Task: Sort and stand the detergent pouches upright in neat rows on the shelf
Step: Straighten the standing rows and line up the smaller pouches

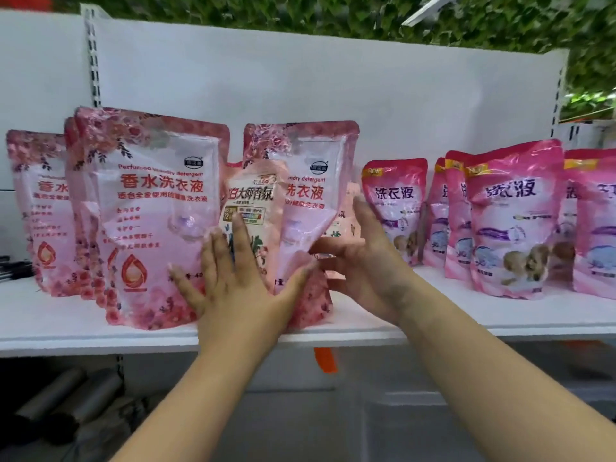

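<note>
Against the front of the small peach pouch (252, 208), the left hand (240, 288) lay flat with its fingers straight and spread, pressing rather than gripping. Just right of that pouch, the right hand (360, 258) reached in with straight fingers, its thumb side against the bent lower part of a rose-printed pouch (306, 195); it held nothing either. The peach pouch stood wedged between that rose-printed pouch and a larger one (156, 215) to its left, with more of the same kind (40, 208) leaning behind. A second peach pouch seemed to sit behind the right hand, though mostly hidden. To do this step well, I would judge the odd pouch should be drawn out cleanly while the soft neighbours are steadied, since they sag and could topple. Well right of the peach pouch, bright pink pouches (513, 221) stood upright in a row. All rested on a white shelf (500, 315) with a white back panel (300, 78); green leaves (300, 15) showed above, grey floor (366, 411) below.
</note>
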